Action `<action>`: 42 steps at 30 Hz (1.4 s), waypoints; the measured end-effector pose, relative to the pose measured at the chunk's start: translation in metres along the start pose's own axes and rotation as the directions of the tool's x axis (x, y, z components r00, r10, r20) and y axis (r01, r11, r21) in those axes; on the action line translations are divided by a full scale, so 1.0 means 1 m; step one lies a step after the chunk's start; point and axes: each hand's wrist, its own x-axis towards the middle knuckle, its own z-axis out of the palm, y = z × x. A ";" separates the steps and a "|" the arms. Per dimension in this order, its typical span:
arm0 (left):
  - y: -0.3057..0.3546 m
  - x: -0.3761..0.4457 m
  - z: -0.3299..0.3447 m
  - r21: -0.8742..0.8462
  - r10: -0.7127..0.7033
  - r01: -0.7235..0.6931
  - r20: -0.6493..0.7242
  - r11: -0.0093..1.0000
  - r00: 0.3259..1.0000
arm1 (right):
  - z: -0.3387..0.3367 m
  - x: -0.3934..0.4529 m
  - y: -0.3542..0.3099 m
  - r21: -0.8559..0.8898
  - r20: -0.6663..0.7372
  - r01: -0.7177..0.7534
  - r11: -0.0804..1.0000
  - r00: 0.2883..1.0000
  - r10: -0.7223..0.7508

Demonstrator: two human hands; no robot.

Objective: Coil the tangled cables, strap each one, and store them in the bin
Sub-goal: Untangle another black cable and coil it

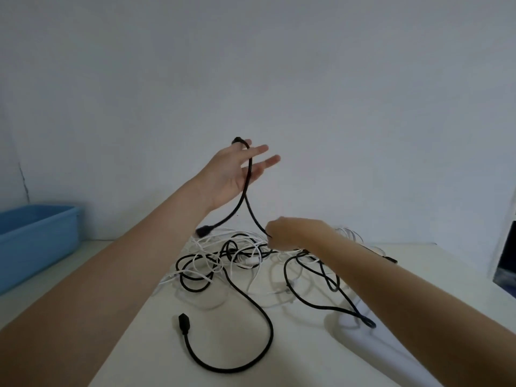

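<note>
Plain pale wall [279, 65], white table [307, 358]

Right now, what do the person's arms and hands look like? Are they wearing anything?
Both arms are bare right up to the picture's edge: no sleeves show. The left hand and the right hand have no gloves, and I can see no rings, watch or bracelets on them.

The left hand [233, 174] is raised at the frame's centre, palm up and fingers spread, while the right hand [290, 233], lower and just right of centre, has curled fingers pinching downward, both bare forearms outstretched.
</note>
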 end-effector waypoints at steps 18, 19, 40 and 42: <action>-0.033 0.003 -0.024 0.667 -0.091 0.183 -0.171 0.722 0.981 | -0.046 -0.024 0.009 0.097 -0.188 0.269 0.958 0.951 -0.247; -0.034 0.003 -0.025 0.698 -0.136 0.206 -0.156 0.686 0.978 | -0.048 -0.025 0.010 0.094 -0.202 0.277 0.956 0.946 -0.254; -0.019 -0.013 -0.019 0.386 -0.410 0.291 0.274 0.875 0.870 | -0.029 0.004 0.076 0.693 -0.521 0.081 0.716 0.743 0.420; -0.018 -0.010 -0.008 0.335 -0.380 0.279 0.288 0.900 0.879 | -0.022 0.010 0.066 0.663 -0.495 0.057 0.746 0.781 0.381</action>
